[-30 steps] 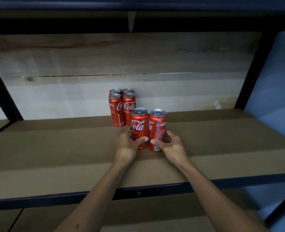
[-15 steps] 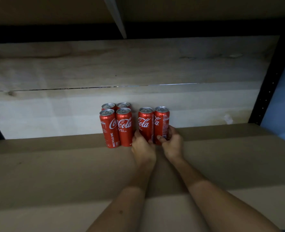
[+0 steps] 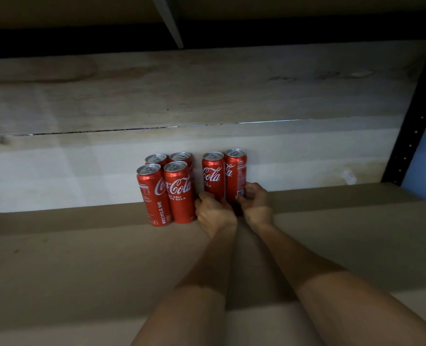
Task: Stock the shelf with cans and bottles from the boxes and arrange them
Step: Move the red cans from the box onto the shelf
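six red coca-cola cans are standing on the brown shelf board at the centre of the frame: a block of four cans left of centre and a pair of cans right of it. two bare hands are showing, left hand and right hand.

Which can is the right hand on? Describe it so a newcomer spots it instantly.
On the brown shelf board, against the pale wooden back panel, stand six red Coca-Cola cans: a block of four and a separate pair. The right hand holds the rightmost red can, the only one showing small white print rather than a full logo.
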The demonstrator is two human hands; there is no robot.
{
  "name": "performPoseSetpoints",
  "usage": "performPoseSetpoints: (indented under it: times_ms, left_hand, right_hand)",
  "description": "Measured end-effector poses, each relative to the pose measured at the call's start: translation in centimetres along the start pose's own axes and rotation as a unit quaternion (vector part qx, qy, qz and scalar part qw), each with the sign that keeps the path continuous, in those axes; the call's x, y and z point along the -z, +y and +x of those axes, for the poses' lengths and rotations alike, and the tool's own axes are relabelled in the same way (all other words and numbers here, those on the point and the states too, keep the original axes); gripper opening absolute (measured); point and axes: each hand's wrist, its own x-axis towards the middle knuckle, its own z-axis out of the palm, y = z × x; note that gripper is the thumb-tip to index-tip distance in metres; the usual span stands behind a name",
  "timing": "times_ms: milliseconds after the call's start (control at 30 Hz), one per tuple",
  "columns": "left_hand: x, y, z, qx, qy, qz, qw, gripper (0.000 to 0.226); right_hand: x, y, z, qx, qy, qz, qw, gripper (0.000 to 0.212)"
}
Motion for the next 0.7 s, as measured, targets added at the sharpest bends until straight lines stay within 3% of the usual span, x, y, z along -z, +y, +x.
performPoseSetpoints:
  times_ms: [233, 500, 600, 700]
  left_hand:
    - [-0.4, -0.1, 0.1, 0.002, -0.027, 0.004, 1.0, 0.034]
    - [0.9, -0.5, -0.5, -0.025, -0.091, -0.008, 0.996, 0.044]
    - [2.0, -0.6, -0.9, -0.034, -0.118, 0.006, 0.992, 0.05]
    - [3.6, -0.9, -1.5, -0.059, -0.151, 0.041, 0.986, 0.043]
  right_hand:
    - [0.3, 0.5, 0.2, 0.016, -0.006, 0.013, 1.0, 0.032]
    - [0.3, 1.5, 0.3, 0.021, -0.035, -0.022, 0.999, 0.044]
    - [0.5, 0.9, -0.9, 0.016, -0.058, -0.062, 0.996, 0.047]
    - [1.2, 0.1, -2.5, 0.023, -0.051, -0.139, 0.989, 0.039]
